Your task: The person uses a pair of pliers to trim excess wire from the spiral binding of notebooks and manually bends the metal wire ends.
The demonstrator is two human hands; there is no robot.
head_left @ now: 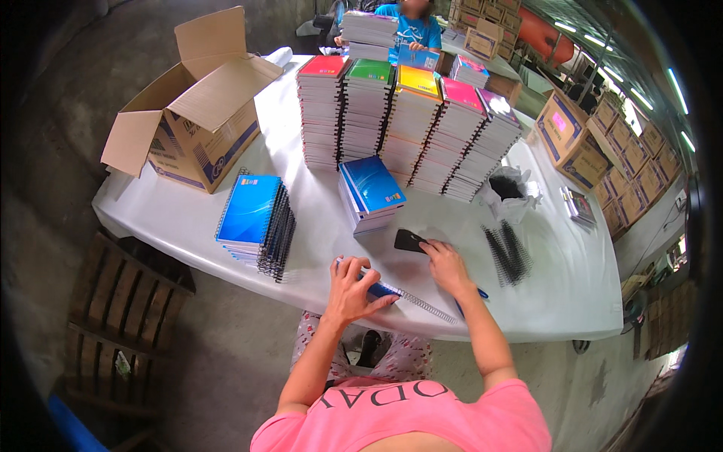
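Note:
At the table's near edge, my left hand (350,290) is curled over a blue notebook (385,289), which is mostly hidden under it. A wire-like spiral coil (429,307) runs out from the notebook toward the right. My right hand (448,267) has its fingers closed on the end of a flat black piece (409,240), whose kind I cannot make out. Under my right wrist lies a blue tool (482,293), partly covered. Just beyond my hands stands a short stack of blue-covered books (372,186).
Left of me is a stack of coil-bound blue notebooks (252,209), with an open carton (203,124) behind. Tall stacks of colourful notebooks (403,113) line the middle. Loose black coils (507,253) and a bag-lined bin (510,194) stand right. A person (414,30) sits across.

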